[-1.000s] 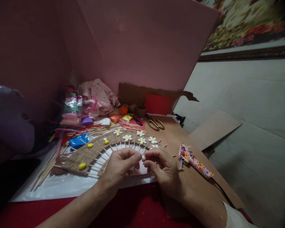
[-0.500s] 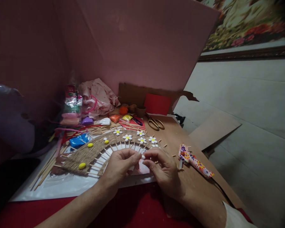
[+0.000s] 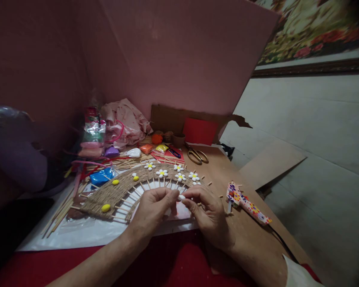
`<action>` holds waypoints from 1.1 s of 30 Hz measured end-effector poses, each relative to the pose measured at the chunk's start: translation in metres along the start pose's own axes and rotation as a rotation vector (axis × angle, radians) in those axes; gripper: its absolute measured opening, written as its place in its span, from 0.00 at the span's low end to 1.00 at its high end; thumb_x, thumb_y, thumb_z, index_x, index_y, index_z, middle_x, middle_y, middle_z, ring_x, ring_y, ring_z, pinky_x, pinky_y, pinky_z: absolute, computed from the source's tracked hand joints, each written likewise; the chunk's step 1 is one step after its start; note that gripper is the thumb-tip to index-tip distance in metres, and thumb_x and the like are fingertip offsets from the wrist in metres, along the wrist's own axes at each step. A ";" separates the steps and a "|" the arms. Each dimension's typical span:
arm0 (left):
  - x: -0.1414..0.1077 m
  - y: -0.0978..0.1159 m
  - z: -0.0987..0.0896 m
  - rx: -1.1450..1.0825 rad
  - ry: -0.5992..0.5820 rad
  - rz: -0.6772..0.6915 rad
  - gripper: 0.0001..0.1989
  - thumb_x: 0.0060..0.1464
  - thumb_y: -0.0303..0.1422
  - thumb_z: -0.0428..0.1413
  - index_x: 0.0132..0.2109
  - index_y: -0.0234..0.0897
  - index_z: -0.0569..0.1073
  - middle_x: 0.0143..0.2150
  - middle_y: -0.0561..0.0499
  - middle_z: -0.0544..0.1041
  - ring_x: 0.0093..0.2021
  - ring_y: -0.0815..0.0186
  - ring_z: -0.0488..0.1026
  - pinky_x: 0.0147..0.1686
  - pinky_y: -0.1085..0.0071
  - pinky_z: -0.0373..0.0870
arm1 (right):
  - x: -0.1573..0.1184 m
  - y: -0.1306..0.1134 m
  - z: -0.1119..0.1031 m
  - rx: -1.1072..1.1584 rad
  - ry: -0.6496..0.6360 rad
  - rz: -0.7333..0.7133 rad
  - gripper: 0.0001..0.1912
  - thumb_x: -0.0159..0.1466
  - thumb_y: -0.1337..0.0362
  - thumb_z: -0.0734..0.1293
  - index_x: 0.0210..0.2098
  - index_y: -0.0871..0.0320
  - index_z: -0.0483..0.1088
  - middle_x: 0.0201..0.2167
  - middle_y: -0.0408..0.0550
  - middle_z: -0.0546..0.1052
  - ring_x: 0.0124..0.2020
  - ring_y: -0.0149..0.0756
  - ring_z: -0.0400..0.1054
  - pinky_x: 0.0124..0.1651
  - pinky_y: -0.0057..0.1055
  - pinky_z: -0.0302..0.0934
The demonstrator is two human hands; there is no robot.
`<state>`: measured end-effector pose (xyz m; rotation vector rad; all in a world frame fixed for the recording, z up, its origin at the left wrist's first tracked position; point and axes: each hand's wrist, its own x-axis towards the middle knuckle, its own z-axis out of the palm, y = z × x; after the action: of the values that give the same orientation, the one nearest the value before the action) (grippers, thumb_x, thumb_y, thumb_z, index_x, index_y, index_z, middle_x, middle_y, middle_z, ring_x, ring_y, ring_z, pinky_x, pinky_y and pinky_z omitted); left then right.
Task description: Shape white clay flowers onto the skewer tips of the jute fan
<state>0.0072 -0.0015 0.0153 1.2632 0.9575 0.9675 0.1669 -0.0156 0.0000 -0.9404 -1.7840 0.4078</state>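
Note:
A small white piece of clay point(image 3: 182, 197), oval in shape, sits between the fingertips of both hands. My left hand point(image 3: 157, 207) pinches its left end, and my right hand point(image 3: 208, 213) holds the other end between thumb and forefinger. Beneath and behind them lies an arched panel of woven twine on sticks point(image 3: 107, 198). White daisies with yellow centres point(image 3: 162, 173) dot its upper part. On its left side are bare yellow ovals point(image 3: 105, 208), and one yellow oval has a single white petal point(image 3: 135, 175) beside it. My hands cover the panel's lower right part.
Gold-handled scissors point(image 3: 197, 155) lie behind on the brown board. A flower-patterned glue gun point(image 3: 247, 203) with a black cord rests at right. Clay packets, blue point(image 3: 101, 175), white point(image 3: 133, 153) and yellow point(image 3: 161, 148), lie at the back left near loose sticks point(image 3: 61, 215).
The white clay piece shows more plainly between the fingertips, now as an oval. Both hands stay in nearly the same place; the whole view has shifted slightly.

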 end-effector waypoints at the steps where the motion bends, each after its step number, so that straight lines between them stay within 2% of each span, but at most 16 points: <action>1: 0.000 -0.001 0.000 0.008 0.028 0.009 0.18 0.52 0.45 0.53 0.27 0.33 0.71 0.18 0.56 0.67 0.18 0.74 0.58 0.18 0.78 0.53 | 0.000 0.002 0.000 -0.005 -0.002 0.015 0.02 0.62 0.67 0.64 0.34 0.56 0.70 0.30 0.42 0.72 0.32 0.31 0.66 0.34 0.28 0.59; 4: 0.000 -0.004 0.000 0.108 0.139 0.063 0.18 0.54 0.44 0.50 0.29 0.34 0.72 0.18 0.56 0.65 0.19 0.72 0.60 0.20 0.76 0.55 | 0.003 0.008 -0.001 -0.040 0.013 0.087 0.03 0.62 0.65 0.64 0.33 0.57 0.70 0.29 0.43 0.73 0.32 0.31 0.66 0.35 0.28 0.59; 6: -0.001 -0.007 0.001 0.272 0.182 0.135 0.18 0.56 0.42 0.48 0.26 0.34 0.70 0.17 0.56 0.64 0.20 0.71 0.61 0.22 0.75 0.56 | 0.010 0.010 -0.003 -0.065 0.021 0.129 0.05 0.62 0.64 0.64 0.33 0.58 0.70 0.30 0.44 0.73 0.31 0.31 0.66 0.34 0.28 0.59; 8: -0.004 -0.010 0.004 0.494 0.184 0.242 0.18 0.57 0.38 0.47 0.23 0.35 0.68 0.18 0.55 0.66 0.22 0.70 0.62 0.24 0.74 0.55 | 0.022 0.009 -0.005 -0.080 -0.024 0.125 0.05 0.62 0.64 0.64 0.33 0.58 0.71 0.30 0.45 0.73 0.31 0.31 0.67 0.31 0.27 0.59; 10: -0.008 -0.014 0.008 0.713 0.119 0.341 0.17 0.57 0.34 0.47 0.21 0.35 0.66 0.19 0.54 0.67 0.21 0.70 0.61 0.24 0.73 0.54 | 0.039 0.004 -0.003 -0.127 -0.082 0.065 0.04 0.61 0.65 0.66 0.31 0.58 0.72 0.28 0.45 0.73 0.30 0.31 0.67 0.30 0.26 0.58; 12: -0.011 -0.019 0.010 0.875 0.057 0.440 0.15 0.56 0.30 0.47 0.23 0.36 0.68 0.20 0.53 0.70 0.21 0.70 0.62 0.24 0.72 0.53 | 0.058 0.000 0.006 -0.173 -0.178 0.013 0.03 0.60 0.67 0.67 0.31 0.59 0.73 0.28 0.45 0.74 0.31 0.31 0.67 0.32 0.26 0.58; 16: -0.014 -0.026 0.011 1.081 -0.044 0.552 0.12 0.54 0.27 0.47 0.25 0.36 0.71 0.24 0.49 0.76 0.23 0.67 0.70 0.24 0.71 0.56 | 0.092 0.003 0.041 -0.246 -0.341 -0.060 0.01 0.56 0.68 0.70 0.29 0.59 0.75 0.28 0.45 0.75 0.31 0.31 0.67 0.35 0.27 0.58; 18: -0.015 -0.027 0.011 1.149 -0.052 0.566 0.12 0.55 0.28 0.46 0.27 0.36 0.72 0.25 0.48 0.77 0.24 0.64 0.72 0.24 0.70 0.58 | 0.103 0.010 0.062 -0.283 -0.428 -0.058 0.01 0.55 0.69 0.71 0.28 0.59 0.76 0.28 0.45 0.76 0.32 0.31 0.67 0.36 0.26 0.57; 22: -0.016 -0.027 0.010 1.213 -0.067 0.580 0.13 0.57 0.29 0.45 0.29 0.36 0.72 0.26 0.46 0.78 0.26 0.60 0.74 0.25 0.69 0.62 | 0.116 0.023 0.090 -0.299 -0.501 -0.022 0.02 0.55 0.68 0.70 0.29 0.60 0.76 0.24 0.43 0.76 0.25 0.28 0.66 0.28 0.22 0.54; 33: -0.018 -0.027 0.011 1.232 -0.062 0.580 0.13 0.56 0.29 0.45 0.30 0.35 0.73 0.26 0.45 0.77 0.25 0.58 0.74 0.25 0.66 0.67 | 0.131 0.035 0.103 -0.397 -0.583 0.099 0.03 0.55 0.67 0.69 0.28 0.59 0.76 0.24 0.44 0.76 0.24 0.28 0.67 0.27 0.23 0.54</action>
<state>0.0137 -0.0235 -0.0098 2.6918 1.1990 0.7096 0.0673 0.1222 0.0177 -1.2799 -2.4133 0.4269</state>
